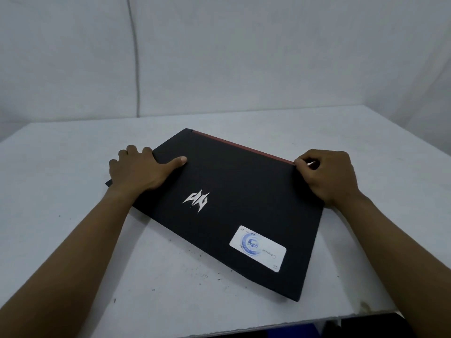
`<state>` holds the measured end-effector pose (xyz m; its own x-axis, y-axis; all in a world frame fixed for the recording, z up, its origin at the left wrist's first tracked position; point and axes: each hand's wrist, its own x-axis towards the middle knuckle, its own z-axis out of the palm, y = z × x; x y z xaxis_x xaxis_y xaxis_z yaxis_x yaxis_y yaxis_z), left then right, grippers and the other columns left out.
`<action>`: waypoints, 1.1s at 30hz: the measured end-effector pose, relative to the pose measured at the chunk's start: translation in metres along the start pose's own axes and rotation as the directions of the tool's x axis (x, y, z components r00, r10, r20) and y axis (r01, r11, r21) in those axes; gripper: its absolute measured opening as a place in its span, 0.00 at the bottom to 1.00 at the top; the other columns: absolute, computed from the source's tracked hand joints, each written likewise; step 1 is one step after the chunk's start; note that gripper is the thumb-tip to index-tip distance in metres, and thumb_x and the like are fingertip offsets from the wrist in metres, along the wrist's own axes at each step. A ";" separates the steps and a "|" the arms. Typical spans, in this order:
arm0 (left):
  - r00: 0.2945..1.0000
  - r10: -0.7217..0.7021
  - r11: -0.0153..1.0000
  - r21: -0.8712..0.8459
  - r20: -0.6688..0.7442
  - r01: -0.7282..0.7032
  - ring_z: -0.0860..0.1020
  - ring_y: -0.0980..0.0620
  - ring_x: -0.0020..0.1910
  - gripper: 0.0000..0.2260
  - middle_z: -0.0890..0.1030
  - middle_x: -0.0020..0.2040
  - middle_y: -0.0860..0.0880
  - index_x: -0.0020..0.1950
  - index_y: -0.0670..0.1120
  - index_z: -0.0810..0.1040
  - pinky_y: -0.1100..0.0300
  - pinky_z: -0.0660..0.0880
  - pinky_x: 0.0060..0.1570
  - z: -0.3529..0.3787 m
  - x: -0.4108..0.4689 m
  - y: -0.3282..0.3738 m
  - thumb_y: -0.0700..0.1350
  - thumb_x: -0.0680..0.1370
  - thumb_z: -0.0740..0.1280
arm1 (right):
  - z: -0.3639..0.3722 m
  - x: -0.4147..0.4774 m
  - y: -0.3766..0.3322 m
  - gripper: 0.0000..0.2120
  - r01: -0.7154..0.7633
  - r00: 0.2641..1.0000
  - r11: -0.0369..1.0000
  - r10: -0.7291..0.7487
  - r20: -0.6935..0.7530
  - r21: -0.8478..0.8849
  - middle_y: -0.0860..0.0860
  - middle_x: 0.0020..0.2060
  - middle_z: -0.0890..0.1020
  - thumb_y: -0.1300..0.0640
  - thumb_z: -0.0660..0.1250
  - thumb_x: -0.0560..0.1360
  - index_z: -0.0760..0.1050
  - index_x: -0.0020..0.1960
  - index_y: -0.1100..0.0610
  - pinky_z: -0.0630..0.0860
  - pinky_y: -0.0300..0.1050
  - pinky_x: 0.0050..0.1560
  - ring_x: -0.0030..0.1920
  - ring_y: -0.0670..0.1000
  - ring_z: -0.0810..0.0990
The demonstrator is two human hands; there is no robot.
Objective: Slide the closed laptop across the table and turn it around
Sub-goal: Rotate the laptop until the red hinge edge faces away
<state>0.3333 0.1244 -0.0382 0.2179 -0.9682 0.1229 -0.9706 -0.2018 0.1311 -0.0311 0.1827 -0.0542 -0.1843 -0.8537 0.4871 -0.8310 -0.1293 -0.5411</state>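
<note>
A closed black laptop (234,198) lies skewed on the white table (61,172), its red hinge strip along the far edge. Its lid carries a silver logo and a white sticker near the front right. My left hand (140,170) clasps the laptop's left edge, thumb flat on the lid and fingers curled over the side. At the far right corner, my right hand (329,176) grips the edge beside the red strip, fingers bent around it.
The table's front edge (268,328) runs close below the laptop's near right corner, with dark floor beyond it. A white draped backdrop (219,57) rises behind the table's far edge.
</note>
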 end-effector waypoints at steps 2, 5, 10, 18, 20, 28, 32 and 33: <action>1.000 -0.010 1.000 -0.011 0.003 0.010 0.72 0.38 0.64 0.51 0.75 0.63 0.40 0.63 0.45 0.75 0.43 0.68 0.58 -0.002 -0.006 -0.003 0.84 0.62 0.48 | 0.000 0.003 0.005 0.11 -0.068 0.998 0.998 0.068 -0.015 -0.006 0.43 0.34 0.84 0.49 0.65 0.73 0.82 0.37 0.50 0.77 0.47 0.40 0.38 0.49 0.81; 1.000 -0.021 0.999 -0.027 0.003 0.021 0.77 0.39 0.55 0.48 0.78 0.54 0.43 0.57 0.44 0.75 0.48 0.71 0.48 -0.005 -0.015 -0.008 0.84 0.61 0.49 | 0.000 0.008 0.013 0.14 -0.196 0.978 0.980 0.197 -0.062 0.022 0.48 0.31 0.82 0.50 0.65 0.73 0.80 0.33 0.55 0.75 0.47 0.38 0.36 0.53 0.80; 0.998 -0.053 0.998 -0.011 0.035 0.054 0.76 0.45 0.36 0.42 0.78 0.37 0.47 0.39 0.43 0.76 0.53 0.69 0.41 -0.013 -0.023 -0.010 0.83 0.63 0.51 | 0.000 0.014 0.022 0.17 -0.359 0.916 0.916 0.383 -0.122 0.182 0.57 0.34 0.84 0.51 0.65 0.74 0.81 0.36 0.63 0.71 0.46 0.39 0.40 0.57 0.81; 0.997 -0.046 0.994 -0.094 0.056 0.051 0.77 0.45 0.39 0.38 0.79 0.40 0.46 0.40 0.43 0.77 0.52 0.69 0.41 -0.008 -0.013 -0.017 0.79 0.68 0.54 | -0.001 0.010 0.023 0.18 -0.336 0.922 0.923 0.363 -0.136 0.188 0.58 0.36 0.84 0.50 0.65 0.76 0.81 0.38 0.64 0.69 0.42 0.37 0.40 0.57 0.81; 0.999 0.013 0.990 -0.142 0.049 -0.006 0.77 0.47 0.40 0.33 0.79 0.42 0.47 0.42 0.45 0.75 0.52 0.70 0.39 -0.005 -0.007 -0.015 0.76 0.70 0.57 | -0.002 0.009 0.022 0.17 -0.329 0.928 0.925 0.355 -0.118 0.192 0.56 0.36 0.84 0.50 0.66 0.76 0.81 0.39 0.63 0.69 0.39 0.37 0.40 0.56 0.80; 0.975 0.215 0.964 -0.174 0.053 -0.203 0.67 0.41 0.71 0.33 0.70 0.71 0.44 0.71 0.47 0.71 0.41 0.66 0.64 0.003 0.025 0.014 0.69 0.75 0.61 | -0.011 -0.001 0.017 0.06 -0.330 0.943 0.896 0.330 0.052 0.297 0.45 0.43 0.84 0.53 0.71 0.74 0.84 0.47 0.55 0.71 0.34 0.42 0.45 0.43 0.80; 0.921 0.375 0.919 -0.177 0.109 -0.353 0.60 0.44 0.77 0.35 0.62 0.80 0.46 0.77 0.51 0.65 0.41 0.60 0.73 0.008 0.047 0.036 0.69 0.76 0.59 | -0.012 -0.003 0.017 0.08 -0.338 0.941 0.887 0.325 0.094 0.315 0.45 0.46 0.84 0.53 0.73 0.73 0.84 0.50 0.53 0.72 0.36 0.45 0.48 0.43 0.80; 0.903 0.410 0.905 -0.179 0.131 -0.386 0.60 0.45 0.78 0.35 0.62 0.80 0.47 0.77 0.51 0.66 0.41 0.58 0.74 0.009 0.051 0.042 0.70 0.75 0.59 | -0.012 -0.003 0.016 0.08 -0.334 0.942 0.889 0.319 0.100 0.314 0.46 0.47 0.84 0.53 0.73 0.73 0.84 0.51 0.53 0.72 0.37 0.46 0.49 0.44 0.80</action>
<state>0.3030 0.0659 -0.0350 -0.2149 -0.9760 0.0357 -0.9444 0.2170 0.2471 -0.0502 0.1893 -0.0567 -0.3864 -0.8962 0.2180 -0.5118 0.0117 -0.8590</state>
